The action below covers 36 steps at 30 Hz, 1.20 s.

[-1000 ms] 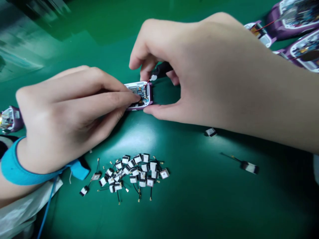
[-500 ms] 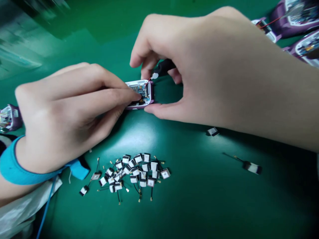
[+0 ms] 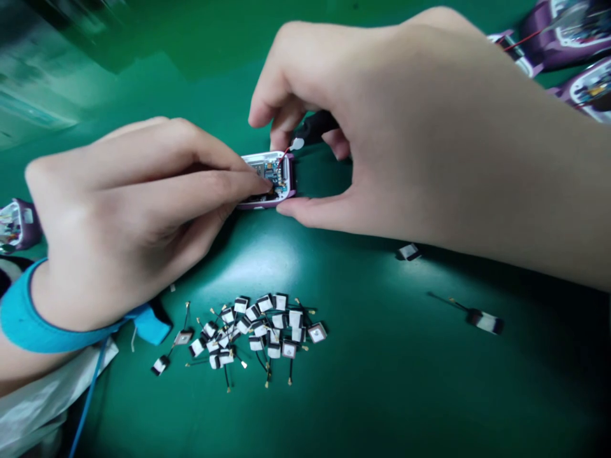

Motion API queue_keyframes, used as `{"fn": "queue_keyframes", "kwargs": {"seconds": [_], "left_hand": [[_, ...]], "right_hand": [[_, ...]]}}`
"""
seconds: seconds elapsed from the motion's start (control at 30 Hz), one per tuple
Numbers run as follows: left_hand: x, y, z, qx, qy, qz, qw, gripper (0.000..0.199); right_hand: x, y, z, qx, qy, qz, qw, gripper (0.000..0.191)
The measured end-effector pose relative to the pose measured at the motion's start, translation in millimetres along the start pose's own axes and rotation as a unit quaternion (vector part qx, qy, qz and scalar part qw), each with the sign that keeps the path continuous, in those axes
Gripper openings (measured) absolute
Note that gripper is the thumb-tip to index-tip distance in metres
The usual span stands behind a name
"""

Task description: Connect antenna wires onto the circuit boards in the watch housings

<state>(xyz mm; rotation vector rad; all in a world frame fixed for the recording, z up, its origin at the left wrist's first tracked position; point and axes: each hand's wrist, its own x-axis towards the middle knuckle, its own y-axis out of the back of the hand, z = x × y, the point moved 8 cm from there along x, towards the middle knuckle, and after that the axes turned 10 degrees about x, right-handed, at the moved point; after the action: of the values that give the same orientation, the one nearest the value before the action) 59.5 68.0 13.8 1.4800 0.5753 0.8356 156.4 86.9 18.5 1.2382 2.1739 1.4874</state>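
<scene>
Both hands meet at a small purple-and-white smartwatch case (image 3: 289, 184), which lies face up with its circuit board (image 3: 273, 170) exposed. My left hand (image 3: 128, 203) covers the case's left end, its fingers pressed together and one fingertip down on the board. What lies under that fingertip is hidden. My right hand (image 3: 382, 127) arches over the other end, with the thumb on the near edge and fingers at the far edge. A small silver disc (image 3: 296, 144) on a red wire sits at the case's far corner, against a black piece (image 3: 317, 127) partly hidden behind the right hand.
A pile of small square antennas (image 3: 274, 350) with short black cables lies nearer me. A single antenna (image 3: 484, 321) and a small square part (image 3: 409, 252) lie to the right. More open purple cases (image 3: 548, 38) stand far right, another case (image 3: 21, 226) left. A blue wristband (image 3: 62, 340) trails a cord.
Almost nothing differs. My left hand has shifted very slightly left and up, its fingertip still on the board; the right hand keeps its hold on the case.
</scene>
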Motion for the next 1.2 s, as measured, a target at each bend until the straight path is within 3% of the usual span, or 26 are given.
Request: {"fn": "queue_keyframes", "kwargs": {"seconds": [0.1,0.4,0.73,0.93,1.1,1.2], "left_hand": [[0.5,-0.2,0.4,0.007,-0.007,0.011,1.0,0.017],[1.6,-0.1,4.0,0.018,-0.015,0.011,1.0,0.019],[0.4,2.5,7.8,0.039,-0.056,0.045,0.997,0.021],[3.6,5.3,10.7,0.041,-0.011,0.002,0.999,0.021],[1.5,9.7,18.4,0.048,-0.08,0.04,0.995,0.018],[0.9,8.8,15.6,0.039,-0.082,0.056,0.994,0.017]], "right_hand": [[-2.2,0.4,-0.6,-0.004,0.005,0.01,1.0,0.035],[-4.2,1.1,-5.9,-0.033,0.013,0.016,0.999,0.037],[6.0,-6.3,13.9,0.06,-0.001,-0.025,0.998,0.037],[5.7,-13.8,13.8,0.045,0.003,-0.047,0.998,0.044],[5.1,-14.8,12.2,0.085,0.024,-0.033,0.996,0.038],[4.2,-15.1,11.8,0.102,0.028,-0.037,0.994,0.037]]}}
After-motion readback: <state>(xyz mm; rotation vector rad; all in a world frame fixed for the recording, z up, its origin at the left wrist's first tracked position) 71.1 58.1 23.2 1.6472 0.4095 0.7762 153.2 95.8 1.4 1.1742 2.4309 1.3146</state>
